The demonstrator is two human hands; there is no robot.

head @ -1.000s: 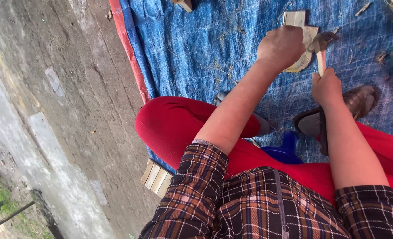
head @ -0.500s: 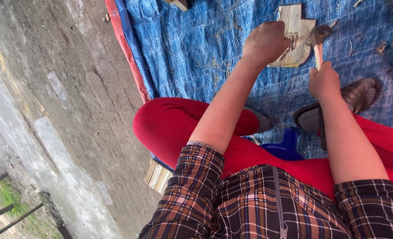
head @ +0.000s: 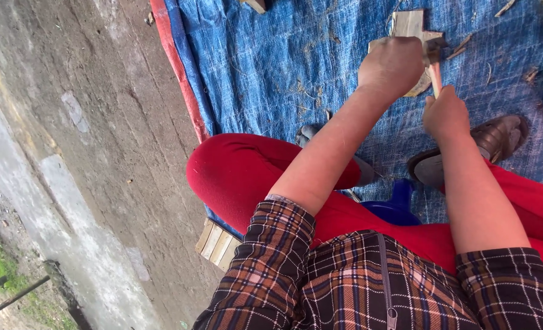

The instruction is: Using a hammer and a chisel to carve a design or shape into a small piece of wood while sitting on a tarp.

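My left hand [head: 395, 66] is closed over a pale piece of wood [head: 409, 25] that rests on the blue woven tarp [head: 283, 67]. Just to its right, my right hand [head: 445, 113] grips the wooden handle of a hammer [head: 435, 68], whose dark head sits against the wood beside my left fist. Most of the wood piece is hidden under my left hand. Both forearms reach out from plaid sleeves over my red trousers [head: 247, 174].
A brown sandal [head: 497, 137] is on my foot at the right. A blue plastic object [head: 396, 205] shows between my legs. A small slatted wooden stool [head: 217, 241] sits under me. Bare concrete floor [head: 88, 134] lies left of the tarp's red edge. Wood scraps litter the tarp.
The view has shifted so hands and wood sit higher in frame. The hammer head has come down closer to the wood beside my left fist.
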